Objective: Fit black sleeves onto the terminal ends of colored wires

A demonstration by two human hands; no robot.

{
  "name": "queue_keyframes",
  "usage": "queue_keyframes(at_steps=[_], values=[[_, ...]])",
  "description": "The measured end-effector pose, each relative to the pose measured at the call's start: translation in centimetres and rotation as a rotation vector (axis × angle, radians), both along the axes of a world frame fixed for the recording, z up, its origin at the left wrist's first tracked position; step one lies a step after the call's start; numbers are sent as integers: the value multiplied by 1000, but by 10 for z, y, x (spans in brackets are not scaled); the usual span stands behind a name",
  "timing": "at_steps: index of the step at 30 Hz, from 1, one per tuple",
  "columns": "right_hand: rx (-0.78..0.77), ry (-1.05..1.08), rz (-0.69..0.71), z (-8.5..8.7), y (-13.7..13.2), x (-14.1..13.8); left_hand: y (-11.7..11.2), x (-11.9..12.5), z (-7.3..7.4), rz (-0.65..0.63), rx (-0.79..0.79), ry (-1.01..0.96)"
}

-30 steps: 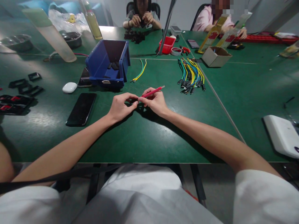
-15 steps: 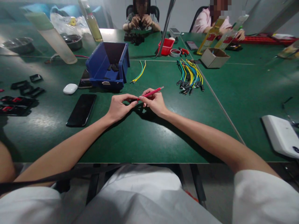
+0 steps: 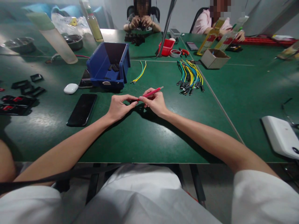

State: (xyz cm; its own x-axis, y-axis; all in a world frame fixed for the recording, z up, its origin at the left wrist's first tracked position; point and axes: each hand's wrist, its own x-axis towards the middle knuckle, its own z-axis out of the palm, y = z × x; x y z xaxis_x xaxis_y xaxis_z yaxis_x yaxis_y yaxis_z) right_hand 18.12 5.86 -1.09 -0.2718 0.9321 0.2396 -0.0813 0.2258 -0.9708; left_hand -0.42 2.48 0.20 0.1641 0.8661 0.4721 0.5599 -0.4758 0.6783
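My right hand (image 3: pixel 154 103) is closed around a thin red tool (image 3: pixel 151 92) that points up and to the right. My left hand (image 3: pixel 119 107) pinches a small dark part (image 3: pixel 133 101) against the tool's lower tip. Both hands hover just above the green table (image 3: pixel 144 137), fingertips touching. A blue bin (image 3: pixel 108 65) with a few black parts stands beyond my left hand. A black phone (image 3: pixel 82 109) lies left of it.
A bundle of coloured wires (image 3: pixel 190 76) lies to the right, a loose yellow-green pair (image 3: pixel 139 72) by the bin. White earbud case (image 3: pixel 70 88), black frames (image 3: pixel 25 87), cardboard box (image 3: pixel 214 58), red tray (image 3: pixel 166 46), white device (image 3: pixel 281 135). Two people work across the table.
My hands stay together with only slight finger movement. The view has shifted a little.
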Motion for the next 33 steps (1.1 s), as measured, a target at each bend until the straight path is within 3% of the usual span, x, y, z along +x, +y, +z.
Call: queue_keyframes(at_steps=[13,26,33], values=[[9,58,68,-3,1,-1,2,1,-10,-102,-41,-152],[-1,38,49,2,1,0,-5,4,0,-1,-2,-98],[-35,32,58,6,2,3,-5,4,-3,-8,-7,-112]])
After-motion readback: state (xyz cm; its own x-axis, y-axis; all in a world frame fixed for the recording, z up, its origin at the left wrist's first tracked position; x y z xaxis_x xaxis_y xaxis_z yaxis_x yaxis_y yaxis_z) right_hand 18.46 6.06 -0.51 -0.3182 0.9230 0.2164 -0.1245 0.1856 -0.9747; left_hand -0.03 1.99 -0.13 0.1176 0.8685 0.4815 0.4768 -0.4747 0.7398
